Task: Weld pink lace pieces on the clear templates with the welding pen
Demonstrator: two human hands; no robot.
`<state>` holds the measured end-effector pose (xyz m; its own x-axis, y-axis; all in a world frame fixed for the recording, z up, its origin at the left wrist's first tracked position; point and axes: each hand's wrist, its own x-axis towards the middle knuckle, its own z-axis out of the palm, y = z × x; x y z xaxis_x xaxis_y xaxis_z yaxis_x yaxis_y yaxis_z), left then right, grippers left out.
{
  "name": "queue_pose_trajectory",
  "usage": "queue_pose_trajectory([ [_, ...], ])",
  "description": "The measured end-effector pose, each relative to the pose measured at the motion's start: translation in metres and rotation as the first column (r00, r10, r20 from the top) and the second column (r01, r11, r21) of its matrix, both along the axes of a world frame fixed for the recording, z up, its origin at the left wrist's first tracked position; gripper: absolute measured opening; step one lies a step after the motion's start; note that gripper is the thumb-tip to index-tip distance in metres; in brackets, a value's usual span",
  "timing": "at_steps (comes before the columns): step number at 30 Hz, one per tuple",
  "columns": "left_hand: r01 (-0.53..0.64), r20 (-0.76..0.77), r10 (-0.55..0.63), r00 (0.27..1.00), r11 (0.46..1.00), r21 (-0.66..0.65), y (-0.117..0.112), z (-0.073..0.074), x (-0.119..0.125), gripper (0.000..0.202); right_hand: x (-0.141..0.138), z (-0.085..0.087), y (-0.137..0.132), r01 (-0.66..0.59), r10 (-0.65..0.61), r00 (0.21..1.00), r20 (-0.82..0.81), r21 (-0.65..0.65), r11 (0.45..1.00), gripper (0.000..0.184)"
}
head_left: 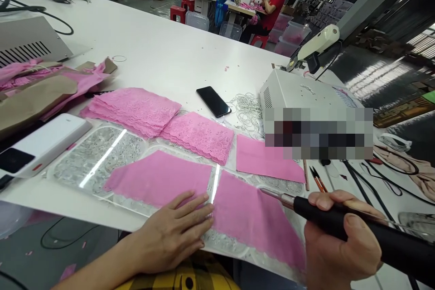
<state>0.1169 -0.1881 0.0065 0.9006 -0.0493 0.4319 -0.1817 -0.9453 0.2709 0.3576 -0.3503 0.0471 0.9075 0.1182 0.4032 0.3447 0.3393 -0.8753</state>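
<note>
My left hand [173,231] lies flat with fingers spread on the near edge of a pink fabric piece [159,179] that rests on a clear patterned template [98,154]. My right hand [340,247] is closed round the black handle of a hot cutting tool [319,213]; its metal tip hovers over a second pink fabric piece [251,217] at the table's front edge. A third flat pink piece [265,158] lies further back.
Two stacks of pink lace [136,108] [200,136] sit behind the template. Also on the white table: a black phone [213,101], white elastic loops [248,111], a white control box [299,93], snips [317,179], a white device [41,145] at left. A person sews in the background.
</note>
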Motion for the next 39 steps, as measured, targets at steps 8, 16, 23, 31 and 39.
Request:
queue_pose_trajectory([
  [8,0.051,-0.031,-0.051,0.998,0.999,0.001,0.002,0.001,-0.002,0.038,-0.010,-0.001,0.018,-0.090,0.090,0.995,-0.031,-0.007,0.996,0.015],
  [16,0.054,-0.060,-0.054,0.997,0.999,-0.002,0.001,0.000,-0.002,0.034,-0.011,-0.001,0.020,-0.084,0.085,0.996,0.017,-0.051,0.995,0.009],
  [23,0.057,-0.033,-0.057,0.998,0.998,-0.017,-0.002,-0.006,-0.006,0.032,-0.019,0.007,0.024,-0.067,0.066,0.997,-0.030,-0.053,0.996,0.009],
  [31,0.092,0.000,-0.092,0.996,0.996,-0.016,0.000,-0.005,-0.006,0.031,-0.039,0.006,0.043,-0.249,0.248,0.964,-0.098,0.007,0.969,0.011],
  [39,0.099,0.057,-0.097,0.994,0.994,-0.036,-0.001,-0.006,-0.005,0.028,-0.047,-0.001,0.050,-0.296,0.291,0.950,-0.116,-0.029,0.955,0.011],
])
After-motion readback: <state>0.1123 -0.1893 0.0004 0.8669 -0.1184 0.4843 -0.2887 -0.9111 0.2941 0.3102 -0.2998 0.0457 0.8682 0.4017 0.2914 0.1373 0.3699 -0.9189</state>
